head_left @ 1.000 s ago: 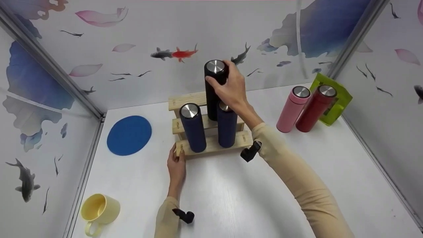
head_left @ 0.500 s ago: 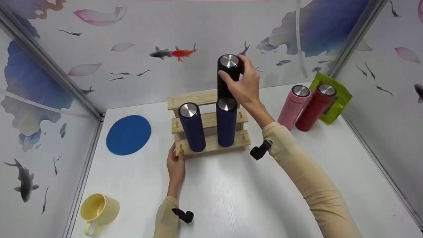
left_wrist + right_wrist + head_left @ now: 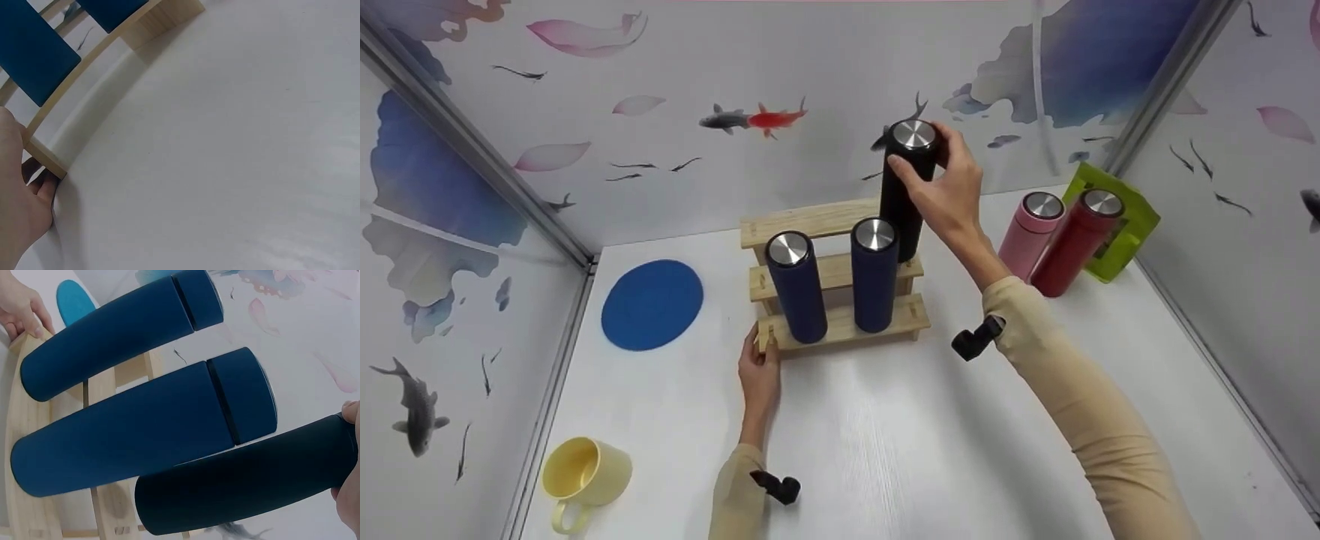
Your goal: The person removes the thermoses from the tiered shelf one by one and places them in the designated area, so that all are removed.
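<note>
My right hand (image 3: 949, 191) grips a black thermos bottle (image 3: 901, 202) near its steel-topped lid, thumb on one side and fingers behind. The bottle stands upright over the right end of the middle step of a three-step wooden rack (image 3: 802, 226). In the right wrist view the black bottle (image 3: 242, 484) lies close beside a blue thermos. Two dark blue thermos bottles, a left one (image 3: 799, 292) and a right one (image 3: 875, 281), stand on the front step. My left hand (image 3: 760, 379) holds the front step's left end between thumb and fingers, also seen in the left wrist view.
Right of the rack stand a pink thermos (image 3: 1026, 236), partly behind the right forearm, and a red thermos (image 3: 1072, 247). A green object (image 3: 1132, 232) leans behind them. A blue round mat (image 3: 652, 304) lies left, with a yellow mug (image 3: 604, 472) at front left.
My right hand has carried the black thermos rightward along the rack, from between the blue bottles to the middle step's right end. The left hand has stayed on the rack.
</note>
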### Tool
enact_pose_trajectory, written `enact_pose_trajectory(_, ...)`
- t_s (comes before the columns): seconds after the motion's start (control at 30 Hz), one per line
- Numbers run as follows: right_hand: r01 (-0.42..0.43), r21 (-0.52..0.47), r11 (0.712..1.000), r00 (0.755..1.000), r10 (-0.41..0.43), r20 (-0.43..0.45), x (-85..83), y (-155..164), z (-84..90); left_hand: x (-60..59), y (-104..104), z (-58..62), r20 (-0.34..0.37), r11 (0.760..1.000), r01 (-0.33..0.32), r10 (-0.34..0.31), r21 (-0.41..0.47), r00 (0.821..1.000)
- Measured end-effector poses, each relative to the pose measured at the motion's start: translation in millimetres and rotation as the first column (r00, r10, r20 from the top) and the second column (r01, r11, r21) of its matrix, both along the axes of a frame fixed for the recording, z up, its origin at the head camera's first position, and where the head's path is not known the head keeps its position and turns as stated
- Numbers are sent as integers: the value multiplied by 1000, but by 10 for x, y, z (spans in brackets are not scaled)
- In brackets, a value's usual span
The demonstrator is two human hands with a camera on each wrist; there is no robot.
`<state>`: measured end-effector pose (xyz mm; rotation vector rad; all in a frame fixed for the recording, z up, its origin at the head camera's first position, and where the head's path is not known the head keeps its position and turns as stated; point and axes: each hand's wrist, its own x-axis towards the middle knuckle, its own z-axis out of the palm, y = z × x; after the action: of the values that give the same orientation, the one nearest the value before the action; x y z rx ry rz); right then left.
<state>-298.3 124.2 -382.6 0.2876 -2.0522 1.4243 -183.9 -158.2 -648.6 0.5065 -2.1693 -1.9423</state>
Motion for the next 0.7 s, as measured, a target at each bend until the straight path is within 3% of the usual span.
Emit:
enact_pose_trajectory(0.33,55,-7,998,998,-55,24,-10,333,-53,-21,2,-22,-37,999,-37,36,-21,999)
enact_pose_trajectory(0.7,85,-10,996,996,-84,37,11,546,-126,-4,-4,-10,-42,999,-20,19,-30,999)
